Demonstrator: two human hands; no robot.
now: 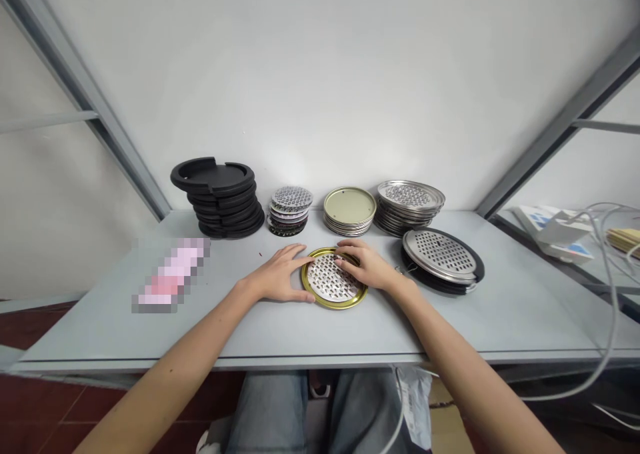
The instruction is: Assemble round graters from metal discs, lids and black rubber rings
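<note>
A round gold-rimmed metal lid [324, 301] lies flat on the table in front of me, with a silver perforated disc [332, 278] set inside its rim. My left hand [283, 274] is open at the lid's left side, its thumb and fingers spread along the rim. From the right, my right hand [367, 265] reaches over the rim; its fingers are apart, and the tips rest over the disc's upper right part. Neither hand lifts anything. Part of the right rim is hidden under the right hand.
Along the wall stand stacks of black rings [225, 204], small perforated discs [290, 209], gold lids [350, 207] and silver perforated plates [411, 204]. Black-rimmed perforated plates [443, 257] lie at the right. A blurred pink item [173, 274] lies left. A white cable [607, 347] hangs at the right edge.
</note>
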